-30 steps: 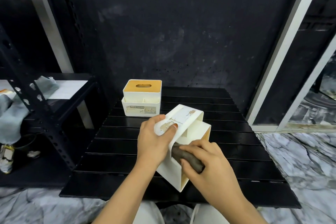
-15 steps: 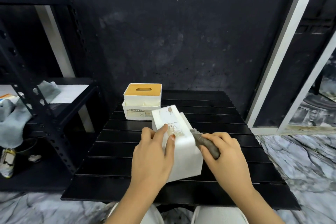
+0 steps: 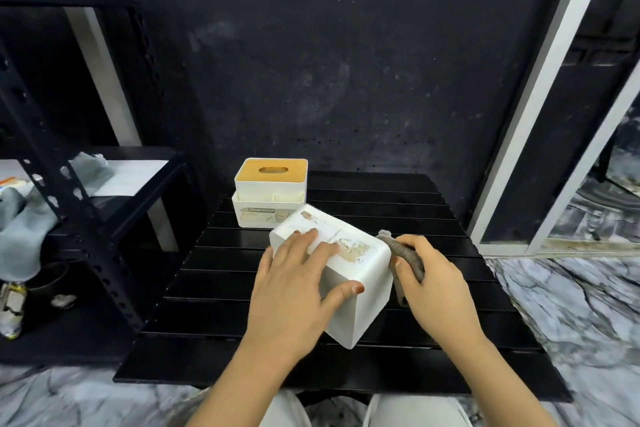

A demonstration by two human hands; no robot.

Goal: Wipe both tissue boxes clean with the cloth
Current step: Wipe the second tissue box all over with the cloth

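A white tissue box [image 3: 360, 274] with a torn label lies tipped over on the black slatted table [image 3: 214, 288], near its middle. My left hand [image 3: 294, 284] rests on top of it, fingers over the label and thumb on the near face. My right hand [image 3: 433, 277] presses a grey-brown cloth [image 3: 405, 253] against the box's right side. A second white tissue box [image 3: 270, 194] with a tan lid stands upright behind it, at the table's far edge.
A black metal shelf rack [image 3: 86, 218] stands to the left with grey cloths [image 3: 24, 218] on it. A dark wall rises behind the table. A white door frame [image 3: 540, 87] stands at right. The floor [image 3: 568, 305] is marbled.
The held box has been turned over so its plain closed sides face me. My left hand shifted from its edge to its top. The cloth moved from the front to the right side.
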